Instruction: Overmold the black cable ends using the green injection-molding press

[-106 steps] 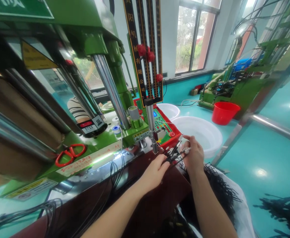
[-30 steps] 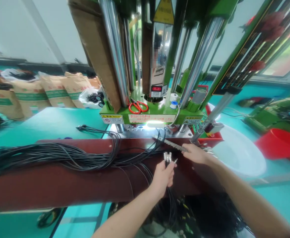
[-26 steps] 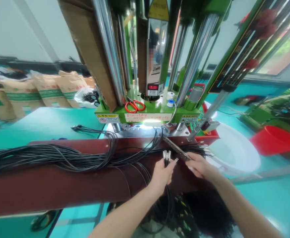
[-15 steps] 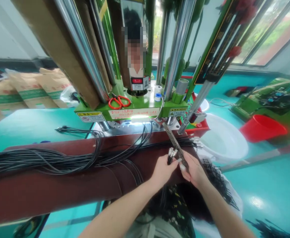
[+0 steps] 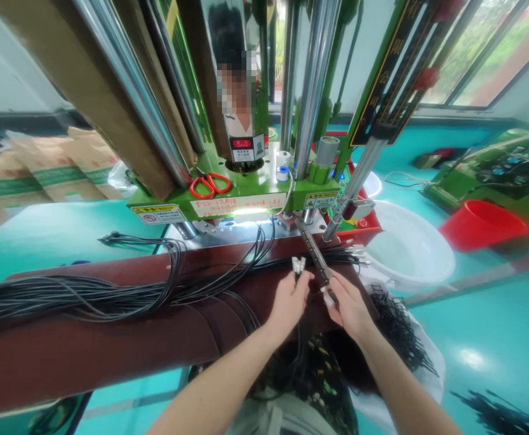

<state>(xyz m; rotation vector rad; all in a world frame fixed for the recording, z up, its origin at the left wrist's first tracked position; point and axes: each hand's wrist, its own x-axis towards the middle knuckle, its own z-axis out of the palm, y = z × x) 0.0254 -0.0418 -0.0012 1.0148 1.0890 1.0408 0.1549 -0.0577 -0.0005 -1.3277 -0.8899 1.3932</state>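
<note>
My left hand [image 5: 290, 300] is closed round a small bunch of black cables with silvery connector ends [image 5: 298, 264] pointing up past the thumb. The cables hang down from it toward my lap. In my right hand [image 5: 349, 309] is the near end of a long narrow metal bar [image 5: 317, 254] with small slots along it. A single connector lies by the right fingertips, against the bar. The bar's far end points to the machine's metal plate [image 5: 210, 237]. A large bundle of black cables [image 5: 87, 296] runs along the brown bench top [image 5: 124, 356] to the left.
A green press [image 5: 241, 202] with steel columns stands ahead, with red-handled scissors [image 5: 210, 185] and a tape roll [image 5: 282, 173] on it. A white basin [image 5: 409, 248] and red bucket [image 5: 482, 225] are at right. Black moulded pieces [image 5: 404, 332] lie on a white bag.
My left hand has moved left and away from the bar with its cables. The right hand keeps the bar at nearly the same place, and the view has shifted slightly.
</note>
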